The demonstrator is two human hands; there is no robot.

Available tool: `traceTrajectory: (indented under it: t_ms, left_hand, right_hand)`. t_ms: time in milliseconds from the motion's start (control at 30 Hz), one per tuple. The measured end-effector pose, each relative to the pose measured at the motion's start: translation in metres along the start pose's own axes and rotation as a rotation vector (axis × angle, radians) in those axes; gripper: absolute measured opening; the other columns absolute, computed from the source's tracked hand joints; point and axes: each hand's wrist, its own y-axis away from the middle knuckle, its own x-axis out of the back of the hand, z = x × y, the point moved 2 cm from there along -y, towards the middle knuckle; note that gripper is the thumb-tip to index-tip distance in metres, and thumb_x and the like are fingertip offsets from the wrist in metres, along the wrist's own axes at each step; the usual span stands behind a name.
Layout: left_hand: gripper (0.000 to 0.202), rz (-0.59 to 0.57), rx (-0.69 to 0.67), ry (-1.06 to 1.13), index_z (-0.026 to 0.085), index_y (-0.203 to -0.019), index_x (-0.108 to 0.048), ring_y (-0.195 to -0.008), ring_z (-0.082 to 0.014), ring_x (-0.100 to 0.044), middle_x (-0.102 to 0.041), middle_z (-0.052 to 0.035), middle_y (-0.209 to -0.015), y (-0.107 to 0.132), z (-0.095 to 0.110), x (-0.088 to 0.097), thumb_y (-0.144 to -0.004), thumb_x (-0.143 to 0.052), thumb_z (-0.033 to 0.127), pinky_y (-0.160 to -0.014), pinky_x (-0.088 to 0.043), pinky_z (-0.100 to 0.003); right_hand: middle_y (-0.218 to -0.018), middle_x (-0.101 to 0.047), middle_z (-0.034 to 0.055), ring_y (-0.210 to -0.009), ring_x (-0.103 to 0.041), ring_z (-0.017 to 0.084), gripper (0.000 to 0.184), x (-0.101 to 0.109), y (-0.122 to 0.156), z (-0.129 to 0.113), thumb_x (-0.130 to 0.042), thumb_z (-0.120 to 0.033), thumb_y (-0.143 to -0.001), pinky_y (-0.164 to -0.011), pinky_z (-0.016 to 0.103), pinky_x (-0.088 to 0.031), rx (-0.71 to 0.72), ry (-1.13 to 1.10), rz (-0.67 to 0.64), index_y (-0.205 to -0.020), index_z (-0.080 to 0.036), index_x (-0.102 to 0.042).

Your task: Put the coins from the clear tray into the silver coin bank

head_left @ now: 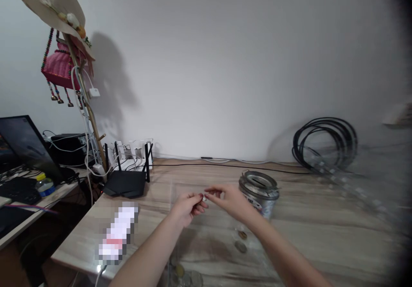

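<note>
My left hand (pixel 189 207) is closed in a pinch on a small shiny piece, apparently a coin (pixel 204 199), in the middle of the view. Facing it, my right hand (pixel 227 197) has thumb and fingers slightly apart, their tips close to the coin; whether they touch it is unclear. Behind the right wrist stands a round metal tin (pixel 269 205) with a slot in its lid, partly covered by that hand. Two loose coins (pixel 240 247) lie below the right forearm. Several more coins (pixel 180 272) sit at the bottom edge, beside the left forearm.
A transparent sheet or tray edge (pixel 171 192) shows faintly around the hands. On the left are a blurred-out phone (pixel 119 231) with a cable and a black router (pixel 125 183). Coiled black cable (pixel 298 145) leans on the wall at right, near a blurred clear strip (pixel 350 186).
</note>
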Motion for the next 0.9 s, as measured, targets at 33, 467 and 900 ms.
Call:
traceTrajectory:
  t_ms: [33,467,900]
  left_hand:
    - [0.017,0.003,0.012,0.008,0.01,-0.064,-0.052,-0.039,-0.0023,-0.045,-0.055,-0.0002,-0.051,0.0,-0.001,0.0,-0.074,-0.052,0.023,-0.038,-0.029,-0.013]
    - [0.042,-0.075,0.199,0.175,-0.001,-0.109,-0.039,-0.069,-0.0143,-0.062,-0.062,-0.014,-0.075,0.006,0.001,-0.006,-0.067,-0.031,-0.003,-0.055,-0.045,-0.017]
    - [0.036,-0.015,0.032,0.134,0.007,-0.106,-0.046,-0.072,-0.0149,-0.062,-0.063,-0.0125,-0.082,0.004,0.001,-0.003,-0.07,-0.051,0.007,-0.049,-0.042,-0.015]
  right_hand:
    - [-0.071,-0.065,0.0036,-0.064,-0.054,0.015,0.027,-0.01,-0.001,-0.002,-0.048,-0.036,-0.07,-0.06,0.026,-0.041,0.003,-0.027,-0.032,-0.081,-0.018,-0.064]
    - [-0.085,-0.064,0.0073,-0.079,-0.054,0.024,0.031,0.082,0.016,0.033,-0.039,-0.037,-0.073,-0.053,0.029,-0.035,-0.487,0.621,0.495,-0.085,-0.023,-0.065]
    - [-0.08,-0.063,0.0052,-0.072,-0.053,0.017,0.032,0.045,0.009,0.006,-0.041,-0.039,-0.074,-0.065,0.027,-0.039,-0.106,0.38,0.384,-0.087,-0.02,-0.063]
